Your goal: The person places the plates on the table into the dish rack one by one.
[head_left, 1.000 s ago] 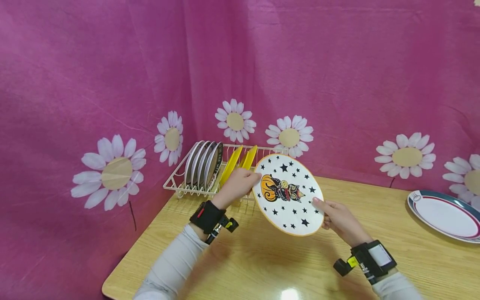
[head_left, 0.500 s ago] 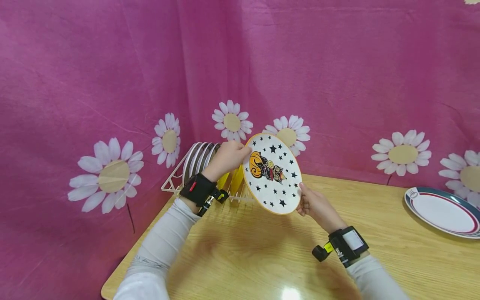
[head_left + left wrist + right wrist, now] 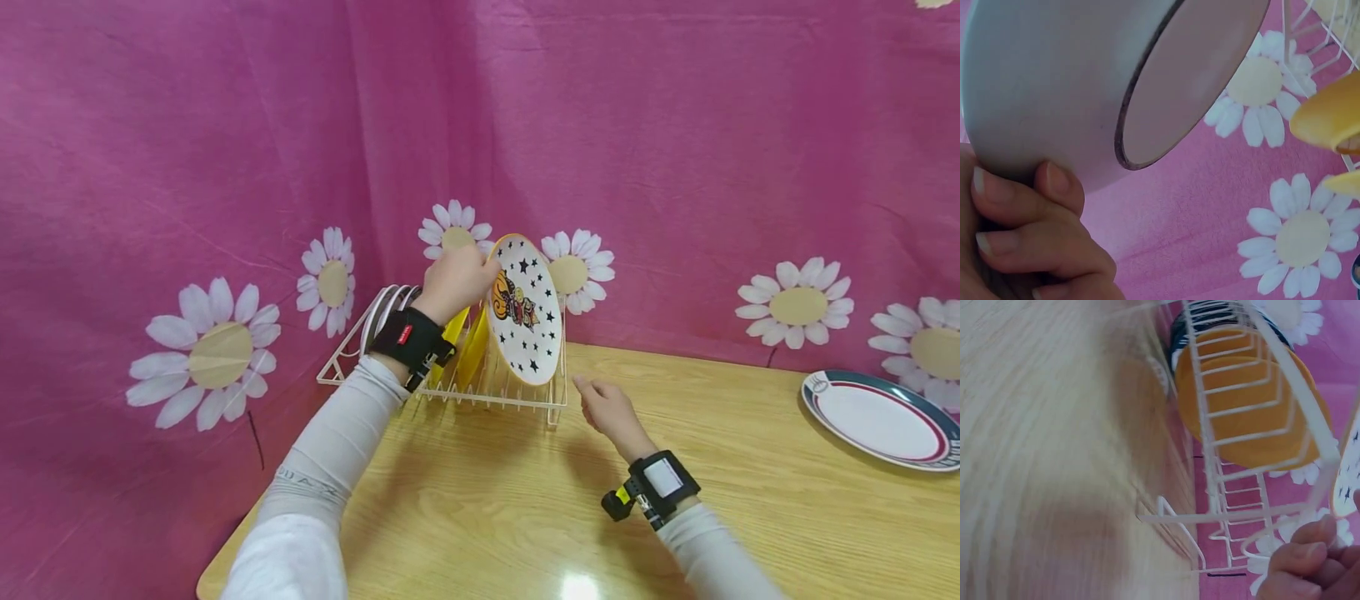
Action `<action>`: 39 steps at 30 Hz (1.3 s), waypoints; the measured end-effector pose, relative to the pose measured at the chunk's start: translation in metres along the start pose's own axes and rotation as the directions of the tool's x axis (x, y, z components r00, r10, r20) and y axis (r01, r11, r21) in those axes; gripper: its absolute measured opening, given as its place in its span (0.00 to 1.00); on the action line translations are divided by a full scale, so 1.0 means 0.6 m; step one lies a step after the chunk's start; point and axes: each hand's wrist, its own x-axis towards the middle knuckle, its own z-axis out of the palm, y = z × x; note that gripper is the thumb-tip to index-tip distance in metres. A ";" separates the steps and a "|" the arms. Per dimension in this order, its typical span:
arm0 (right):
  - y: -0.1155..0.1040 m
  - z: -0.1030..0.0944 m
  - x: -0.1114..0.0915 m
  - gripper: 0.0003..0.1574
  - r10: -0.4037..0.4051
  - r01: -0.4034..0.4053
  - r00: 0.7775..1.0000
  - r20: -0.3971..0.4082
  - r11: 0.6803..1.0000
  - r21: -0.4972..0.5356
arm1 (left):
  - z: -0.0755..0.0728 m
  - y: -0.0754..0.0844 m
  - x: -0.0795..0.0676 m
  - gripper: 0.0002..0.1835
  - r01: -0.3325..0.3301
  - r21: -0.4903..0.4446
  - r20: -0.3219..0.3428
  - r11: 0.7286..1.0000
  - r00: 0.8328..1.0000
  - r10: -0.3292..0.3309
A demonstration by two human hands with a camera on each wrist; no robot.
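My left hand (image 3: 459, 282) grips the left rim of a white plate (image 3: 525, 325) with black stars, a pumpkin picture and an orange edge. The plate stands steeply tilted over the right part of a white wire dish rack (image 3: 487, 398). In the left wrist view its pale underside (image 3: 1060, 81) shows, with curled fingers (image 3: 1054, 247) below the rim; the thumb is hidden. My right hand (image 3: 611, 412) is just off the plate's lower right edge, fingers loosely curled, holding nothing. Yellow plates (image 3: 472, 350) stand in the rack left of the white plate.
Dark plates with white rims (image 3: 382, 312) stand at the rack's left end, partly behind my left arm. A white plate with a green and red border (image 3: 877, 417) lies on the wooden table (image 3: 480, 517) at the right. A pink flowered cloth (image 3: 675, 150) hangs behind.
The star plate has moved left and away from me, over the rack, and turned more edge-on. My right hand has let go of it; the left hand has kept hold.
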 end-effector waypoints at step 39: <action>-0.004 0.039 -0.009 0.26 -0.034 0.035 0.999 -0.028 0.998 0.045 | 0.146 0.064 0.031 0.13 -0.127 0.579 -0.054 0.805 0.979 0.194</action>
